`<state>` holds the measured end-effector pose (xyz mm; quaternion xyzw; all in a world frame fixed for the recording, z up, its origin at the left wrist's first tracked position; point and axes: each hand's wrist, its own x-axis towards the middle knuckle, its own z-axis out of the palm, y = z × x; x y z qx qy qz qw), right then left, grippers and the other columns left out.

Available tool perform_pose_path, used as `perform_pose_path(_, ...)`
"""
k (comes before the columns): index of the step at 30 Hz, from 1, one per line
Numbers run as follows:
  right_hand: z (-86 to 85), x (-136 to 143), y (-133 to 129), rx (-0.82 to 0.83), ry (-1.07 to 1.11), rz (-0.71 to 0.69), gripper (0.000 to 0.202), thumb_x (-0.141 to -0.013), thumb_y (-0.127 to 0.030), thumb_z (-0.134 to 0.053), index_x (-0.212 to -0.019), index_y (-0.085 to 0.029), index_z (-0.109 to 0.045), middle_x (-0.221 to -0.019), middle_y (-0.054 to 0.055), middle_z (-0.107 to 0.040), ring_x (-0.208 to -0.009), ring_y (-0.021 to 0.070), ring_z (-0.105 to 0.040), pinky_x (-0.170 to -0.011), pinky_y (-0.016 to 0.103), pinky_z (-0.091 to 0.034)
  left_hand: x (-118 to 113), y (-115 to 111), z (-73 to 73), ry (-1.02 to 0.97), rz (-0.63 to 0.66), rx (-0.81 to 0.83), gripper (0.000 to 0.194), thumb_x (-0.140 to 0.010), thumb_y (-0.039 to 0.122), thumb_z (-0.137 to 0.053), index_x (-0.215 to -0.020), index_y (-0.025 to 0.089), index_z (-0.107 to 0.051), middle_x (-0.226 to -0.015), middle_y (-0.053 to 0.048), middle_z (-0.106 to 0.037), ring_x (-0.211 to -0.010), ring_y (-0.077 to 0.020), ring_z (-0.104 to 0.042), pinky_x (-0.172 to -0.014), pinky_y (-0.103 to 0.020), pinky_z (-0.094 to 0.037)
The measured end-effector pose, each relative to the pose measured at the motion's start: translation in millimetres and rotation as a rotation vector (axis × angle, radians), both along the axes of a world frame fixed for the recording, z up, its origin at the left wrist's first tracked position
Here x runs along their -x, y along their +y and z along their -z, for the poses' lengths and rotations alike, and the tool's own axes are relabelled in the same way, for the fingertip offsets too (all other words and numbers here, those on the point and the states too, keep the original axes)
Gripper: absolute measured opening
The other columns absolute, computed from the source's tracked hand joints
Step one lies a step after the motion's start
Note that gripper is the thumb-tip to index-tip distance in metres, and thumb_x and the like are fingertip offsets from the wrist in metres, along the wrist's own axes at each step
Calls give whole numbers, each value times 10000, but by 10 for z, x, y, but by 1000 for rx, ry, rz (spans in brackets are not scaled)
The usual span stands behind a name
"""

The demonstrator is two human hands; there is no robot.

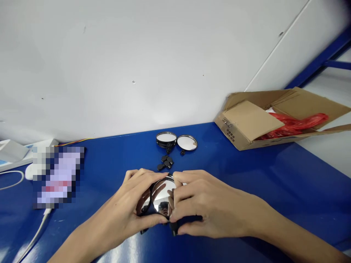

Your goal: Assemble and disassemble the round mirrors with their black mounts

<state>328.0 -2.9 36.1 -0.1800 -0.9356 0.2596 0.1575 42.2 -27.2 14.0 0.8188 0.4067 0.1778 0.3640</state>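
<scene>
A round mirror (161,197) with a shiny face is held low over the blue table, between my two hands. My left hand (128,204) grips it from the left, fingers along the upper rim and thumb at the lower edge. Part of a second black-rimmed mirror (143,203) shows beneath my left fingers. My right hand (203,204) is closed on the right side of the round mirror, its fingers covering that edge. A black knob-like piece (174,228) sticks out below my right fingers; how it joins the mirror is hidden.
Beyond my hands lie several small black parts (166,162), stacked round mirrors (166,138) and a single mirror (187,143). An open cardboard box (238,128) holding red plastic (296,124) stands at right. A blurred-out phone-like device (60,175) with a white cable (41,226) lies left.
</scene>
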Motion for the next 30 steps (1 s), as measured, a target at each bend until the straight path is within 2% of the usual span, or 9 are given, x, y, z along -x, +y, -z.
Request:
perform_pose_path(3, 17, -9, -27, -31, -4, 9, 158, -974, -355, -936, -967, -222, -851, -897, -33, -811, -889, 189, -599, -883, 376, -436, 14, -5, 26, 16, -6, -12, 761, -1041, 531, -852, -1678, 480, -439, -1572, -47, -636, -1429, -339, -523, -1187, -514, -484)
perform_pose_path(7, 35, -15, -44, -52, -2, -2, 247, -940, -425, -971, -1001, -223, -843, -932, -29, -798, -938, 205, -607, -887, 393, -424, 27, -9, 63, 33, -21, -7, 804, -1034, 533, -860, -1692, 514, -397, -1600, -29, -605, -1453, -336, -493, -1200, -528, -479)
perform_pose_path(11, 30, 9, -74, -128, -34, 5, 250, -906, -387, -1000, -986, -228, -824, -934, -35, -775, -969, 219, -605, -915, 409, -417, 25, -12, 81, 20, -29, -3, 855, -1031, 464, -882, -1713, 519, -368, -1628, -21, -584, -1466, -332, -472, -1214, -513, -486)
perform_pose_path(16, -18, 53, -110, -203, -42, -1, 262, -901, -365, -1003, -933, -216, -790, -914, -40, -757, -962, 212, -594, -949, 396, -420, 27, -25, 76, 40, -34, 2, 845, -1040, 498, -863, -1722, 505, -365, -1567, -46, -622, -1348, -332, -551, -1135, -510, -522)
perform_pose_path(20, -54, 64, -122, -236, -37, -1, 283, -928, -393, -980, -901, -212, -765, -907, -40, -750, -973, 206, -597, -945, 388, -418, 35, -17, 80, 46, -22, -40, 826, -1038, 565, -845, -1708, 525, -363, -1576, -31, -635, -1373, -334, -581, -1225, -583, -431)
perform_pose_path(30, -71, 53, -139, -262, -6, 24, 221, -958, -342, -915, -898, -204, -753, -875, -40, -740, -936, 196, -590, -937, 400, -409, 65, 35, 83, 63, 2, -64, 715, -1043, 629, -812, -1644, 544, -435, -1646, 11, -638, -1477, -345, -606, -1301, -638, -324)
